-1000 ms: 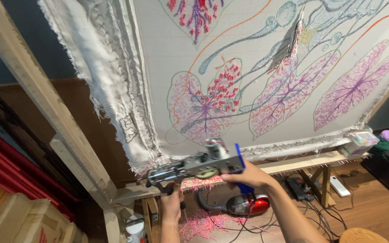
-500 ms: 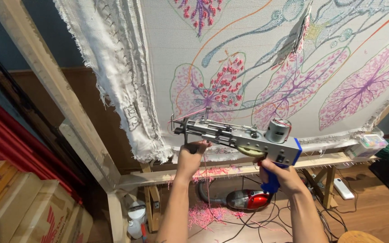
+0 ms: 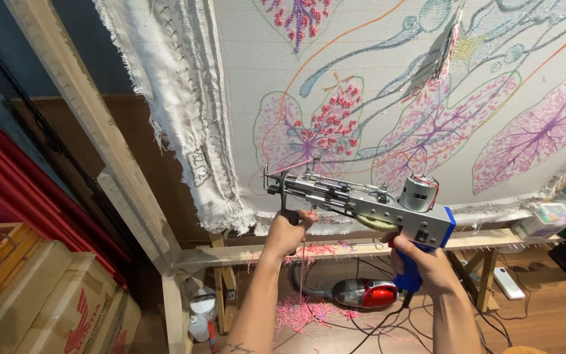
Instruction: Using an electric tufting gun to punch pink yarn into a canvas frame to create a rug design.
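Both forearms raised from lower frame, bare. Left hand (image 3: 287,235) fisted, fingers curled closed in a tight grip, wrist straight, small tattoo near the elbow. Right hand (image 3: 427,262) lower and further right, fingers wrapped closed, thumb across, wrist slightly bent back.

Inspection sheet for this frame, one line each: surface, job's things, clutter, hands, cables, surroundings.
Surface: stretched cloth with leaf drawings on a wooden frame.
Job's things: tufting gun, tip close to the cloth; contact cannot be told.
Clutter: pink yarn scraps, red hand vacuum, spray bottle.
Hands: left hand grips the front handle; right hand grips the blue rear handle.
Cables: black cords on the floor.
Surroundings: cardboard boxes, yarn box.
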